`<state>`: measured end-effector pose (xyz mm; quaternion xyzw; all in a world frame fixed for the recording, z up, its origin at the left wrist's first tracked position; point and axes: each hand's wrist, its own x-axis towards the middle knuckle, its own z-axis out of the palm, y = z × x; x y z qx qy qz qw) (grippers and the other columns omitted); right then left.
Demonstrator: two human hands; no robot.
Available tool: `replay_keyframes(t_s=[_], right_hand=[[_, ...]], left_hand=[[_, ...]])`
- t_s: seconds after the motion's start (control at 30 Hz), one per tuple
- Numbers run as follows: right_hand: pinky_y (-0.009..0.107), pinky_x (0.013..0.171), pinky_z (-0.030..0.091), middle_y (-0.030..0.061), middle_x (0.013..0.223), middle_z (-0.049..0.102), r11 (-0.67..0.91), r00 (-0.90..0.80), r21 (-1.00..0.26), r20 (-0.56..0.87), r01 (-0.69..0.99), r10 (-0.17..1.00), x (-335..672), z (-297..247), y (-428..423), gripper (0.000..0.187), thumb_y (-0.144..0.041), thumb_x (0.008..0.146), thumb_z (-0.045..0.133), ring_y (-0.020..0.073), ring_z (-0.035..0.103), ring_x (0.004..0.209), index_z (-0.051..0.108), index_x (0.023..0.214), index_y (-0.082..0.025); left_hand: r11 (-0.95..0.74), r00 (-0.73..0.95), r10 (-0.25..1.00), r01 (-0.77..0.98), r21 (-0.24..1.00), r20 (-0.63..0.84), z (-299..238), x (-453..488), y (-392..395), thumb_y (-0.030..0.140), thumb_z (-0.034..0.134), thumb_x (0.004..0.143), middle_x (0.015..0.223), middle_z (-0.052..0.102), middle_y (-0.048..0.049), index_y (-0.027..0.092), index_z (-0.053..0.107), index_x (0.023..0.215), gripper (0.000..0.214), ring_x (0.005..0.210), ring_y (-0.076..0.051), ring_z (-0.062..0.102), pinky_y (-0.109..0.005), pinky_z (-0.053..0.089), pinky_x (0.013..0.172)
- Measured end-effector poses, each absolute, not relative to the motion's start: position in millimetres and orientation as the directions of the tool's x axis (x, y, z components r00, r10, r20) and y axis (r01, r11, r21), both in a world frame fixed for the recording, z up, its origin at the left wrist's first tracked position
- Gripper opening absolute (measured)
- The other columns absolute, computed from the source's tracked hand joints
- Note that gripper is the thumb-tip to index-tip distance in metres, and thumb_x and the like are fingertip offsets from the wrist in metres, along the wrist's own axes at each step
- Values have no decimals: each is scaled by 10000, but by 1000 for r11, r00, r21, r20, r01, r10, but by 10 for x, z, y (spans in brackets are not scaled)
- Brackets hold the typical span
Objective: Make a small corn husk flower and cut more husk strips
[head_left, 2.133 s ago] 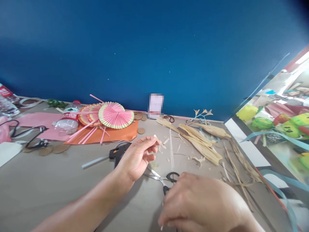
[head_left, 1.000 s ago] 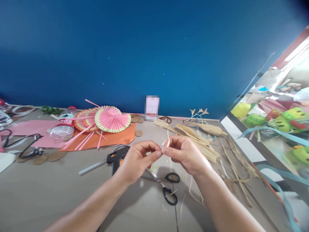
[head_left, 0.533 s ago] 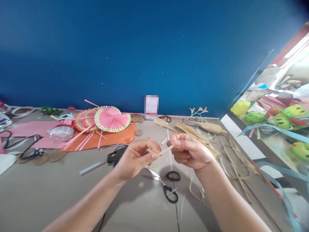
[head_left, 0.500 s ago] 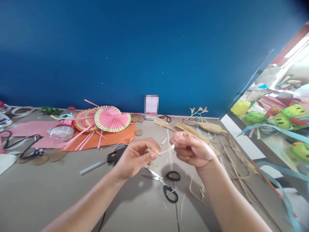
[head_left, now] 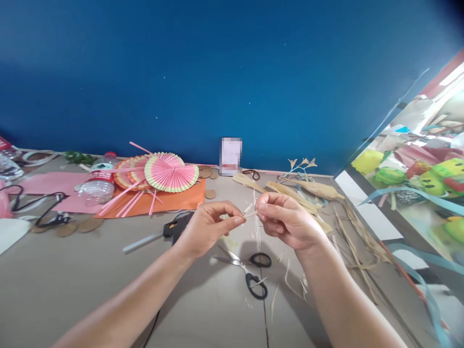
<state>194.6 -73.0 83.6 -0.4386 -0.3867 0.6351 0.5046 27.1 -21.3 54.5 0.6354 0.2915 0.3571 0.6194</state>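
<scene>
A thin pale strip of husk [head_left: 251, 214] stretches between my two hands above the table. My left hand [head_left: 212, 226] pinches its left end between thumb and fingertips. At its other end, the thumb and index finger of my right hand [head_left: 288, 218] are closed on it, the other fingers curled in. Below the hands lie black-handled scissors [head_left: 241, 264], blades apart and pointing left. Narrow husk scraps [head_left: 290, 275] are scattered beside them. Partly hidden behind my left wrist is a black glue gun [head_left: 169, 229] with a glue stick [head_left: 143, 242] in its rear.
Dried corn husks [head_left: 321, 189] and a small husk-flower stem [head_left: 299, 166] lie back right. Pink paper fans [head_left: 170, 176] rest on orange paper [head_left: 194, 198], near a plastic bottle [head_left: 97, 183]. A blurred card [head_left: 231, 157] leans on the blue wall [head_left: 232, 72]. Colourful plush-like items [head_left: 431, 176] are right.
My right hand has turned and come closer to my left, its fingertips now gripping the strip's right end, which stuck out free before. The view has tilted slightly.
</scene>
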Motion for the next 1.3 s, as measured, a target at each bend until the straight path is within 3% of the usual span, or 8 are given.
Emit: replay_keyframes(t_s=[0.13,0.23,0.3,0.4,0.57,0.8,1.0,1.3], right_hand=[[195,392,242,-36,574,529,-62,129,-981,-38,185,991,2123,764,-650,154,-328,697,569,41,311,371,548,683,-176],[220,476,302,6,624,596,-147,249,-681,55,717,967,2233,667,-583,151,-254,732,494,97,442,482,618,695,-176],[228,536,329,31,678,631,-210,251,-453,32,866,967,2278,603,-548,210,-203,746,445,134,516,590,650,704,-179],[221,590,350,50,784,662,-217,206,-311,-70,925,976,2320,537,-510,271,-168,753,412,153,563,693,676,812,-186],[221,581,359,54,822,669,-235,199,-261,-156,936,967,2421,549,-496,326,-218,745,447,165,573,705,637,1008,-189],[219,526,325,1,723,638,-179,145,-163,-198,970,969,2649,722,-673,161,-203,706,476,123,524,615,636,692,-210],[234,568,339,21,798,644,-46,55,31,-427,998,903,2654,605,-692,126,-223,619,572,161,546,722,643,723,-211],[238,560,364,62,735,668,-47,70,63,-427,997,902,2578,370,-623,210,-98,591,526,188,580,690,673,718,-179]], left_hand=[[-59,385,919,-85,995,88,569,233,-176,292,604,708,703,587,-11,166,635,779,147,549,-73,461,-181,372,466],[-49,326,938,-213,976,119,608,196,-157,298,567,740,722,595,-10,178,629,803,149,542,-67,460,-174,354,444],[-39,342,931,-251,967,127,643,176,-165,295,566,743,658,582,-3,173,633,790,147,522,-64,451,-173,346,441],[-20,374,920,-244,970,113,695,159,-197,283,582,734,618,575,0,165,638,778,137,511,-63,451,-175,345,445],[-7,369,924,-244,970,99,748,156,-223,264,611,704,600,574,-3,157,634,743,116,491,-64,451,-180,342,436],[5,359,929,-240,971,84,779,141,-236,253,619,691,579,566,3,168,633,698,86,494,-67,450,-176,342,431],[33,403,913,-225,974,62,775,146,-254,262,624,690,578,565,0,174,638,700,90,509,-73,453,-176,352,436],[43,417,907,-218,975,53,769,124,-253,257,635,674,566,565,-3,170,641,700,91,479,-73,451,-186,349,422]])
